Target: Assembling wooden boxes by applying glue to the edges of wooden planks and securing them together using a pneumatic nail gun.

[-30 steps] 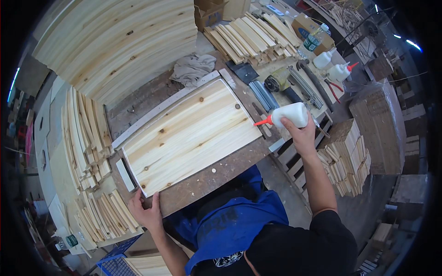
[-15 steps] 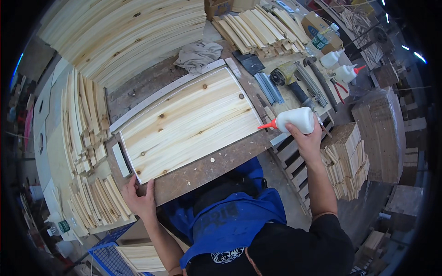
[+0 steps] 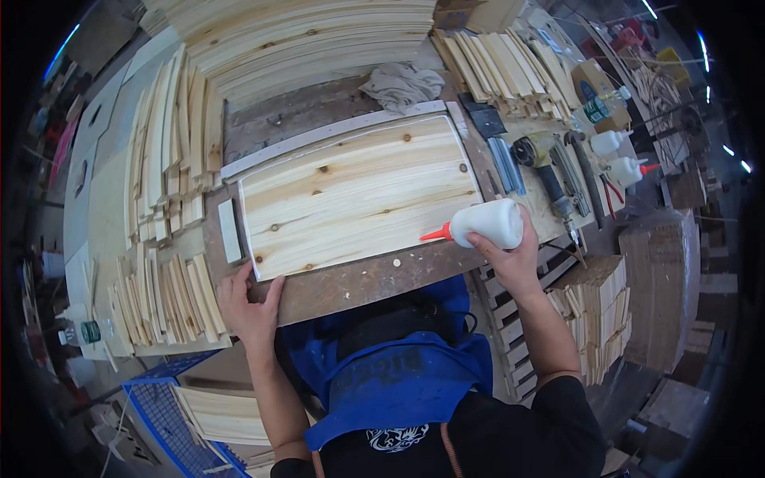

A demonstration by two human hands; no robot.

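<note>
A pale, knotty wooden panel lies flat on the brown workbench, with a thin white line of glue along its edges. My right hand is wrapped round a white glue bottle, held tilted with its red nozzle over the panel's near edge, towards the right. At the panel's near left corner rests my left hand, thumb and fingers spread, touching the corner and bench edge. A light strip block sits beside the panel's left edge, and a long strip runs along its far edge.
Stacked wooden strips stand on the left, with more strips at the far right. A crumpled cloth lies behind the panel. On the right are a nail gun, a hammer, pliers and another glue bottle.
The glue bottle in my right hand has moved left along the panel's near edge. My left hand stays at the near left corner. The whole view has shifted and turned slightly.
</note>
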